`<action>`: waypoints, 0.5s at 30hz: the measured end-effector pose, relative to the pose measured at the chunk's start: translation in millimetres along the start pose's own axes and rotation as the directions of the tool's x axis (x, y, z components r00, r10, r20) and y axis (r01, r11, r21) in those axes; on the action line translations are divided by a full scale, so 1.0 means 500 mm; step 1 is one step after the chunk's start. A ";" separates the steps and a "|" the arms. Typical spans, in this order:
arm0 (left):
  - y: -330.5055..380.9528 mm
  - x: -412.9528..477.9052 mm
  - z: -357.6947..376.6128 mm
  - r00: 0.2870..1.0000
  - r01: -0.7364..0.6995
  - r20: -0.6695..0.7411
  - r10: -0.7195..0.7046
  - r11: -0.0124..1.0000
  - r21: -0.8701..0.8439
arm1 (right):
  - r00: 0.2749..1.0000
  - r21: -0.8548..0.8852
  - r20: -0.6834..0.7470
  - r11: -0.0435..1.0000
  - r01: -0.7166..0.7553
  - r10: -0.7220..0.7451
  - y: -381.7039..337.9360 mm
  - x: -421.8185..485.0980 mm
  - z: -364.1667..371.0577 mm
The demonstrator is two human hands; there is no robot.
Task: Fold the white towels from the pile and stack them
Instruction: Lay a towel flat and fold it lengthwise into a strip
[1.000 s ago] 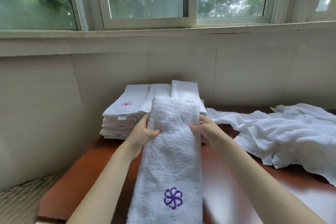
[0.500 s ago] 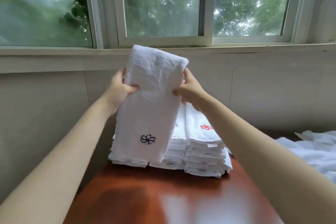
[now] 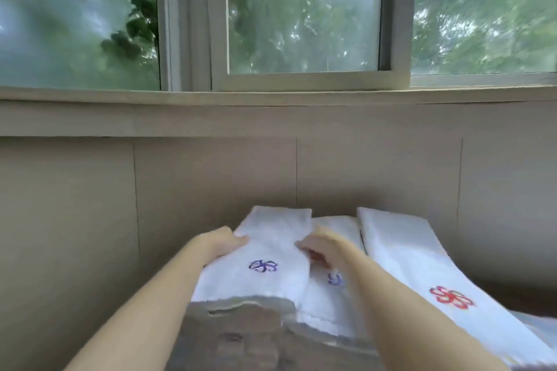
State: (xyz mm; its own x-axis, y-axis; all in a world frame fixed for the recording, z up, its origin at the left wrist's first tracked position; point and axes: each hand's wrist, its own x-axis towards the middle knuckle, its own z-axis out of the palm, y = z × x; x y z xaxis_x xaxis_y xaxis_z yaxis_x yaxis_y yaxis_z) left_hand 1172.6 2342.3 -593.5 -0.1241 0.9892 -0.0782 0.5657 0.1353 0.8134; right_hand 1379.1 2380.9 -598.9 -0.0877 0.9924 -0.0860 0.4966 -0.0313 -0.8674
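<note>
1. Head view, lower centre: the folded towel (image 3: 271, 283), purple emblem facing up, lies on the left column of the stack (image 3: 328, 315). Its long axis runs away from the viewer toward the wall (image 3: 211, 178).
2. The left hand (image 3: 221, 242) holds the towel's left long edge with the thumb on top. The right hand (image 3: 321, 247) holds the right long edge, its fingers tucked down out of sight. The hands are apart, with the towel's far half between them.
3. To the right lie the middle towel (image 3: 337, 232), partly hidden by the right forearm, and the red-emblem towel (image 3: 422, 265). Both lie parallel to the held one.
4. Judgement: this is the placing step. The towel sits directly between the hands and neither is clearly nearer, so release means drawing each hand sideways off its own edge while keeping the towel's long axis in line with the neighbouring columns.
5. The frame's bottom edge is smeared, so I cannot tell how the towel's near end sits. The loose pile is out of view.
</note>
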 end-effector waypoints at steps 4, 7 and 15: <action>-0.042 0.035 0.004 0.998 -0.045 -0.047 0.041 0.995 -0.090 | 0.991 -0.052 -0.038 0.991 0.125 -0.127 0.015 0.038 0.022; -0.030 0.047 -0.004 0.981 -0.179 -0.109 0.159 0.962 -0.206 | 0.967 0.014 -0.055 0.968 0.250 -0.248 0.009 0.058 0.031; -0.024 0.038 0.009 0.982 -0.150 -0.071 0.173 0.957 0.247 | 0.946 -0.384 0.030 0.870 0.310 -0.323 0.019 0.071 0.051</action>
State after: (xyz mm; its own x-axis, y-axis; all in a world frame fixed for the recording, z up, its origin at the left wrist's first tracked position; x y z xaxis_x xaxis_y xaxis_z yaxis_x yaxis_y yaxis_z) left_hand 1167.2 2359.9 -607.6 -0.0822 0.9911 0.1045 0.7615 -0.0052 0.6482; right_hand 1358.9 2412.7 -622.7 -0.2693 0.9452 0.1847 0.7362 0.3256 -0.5932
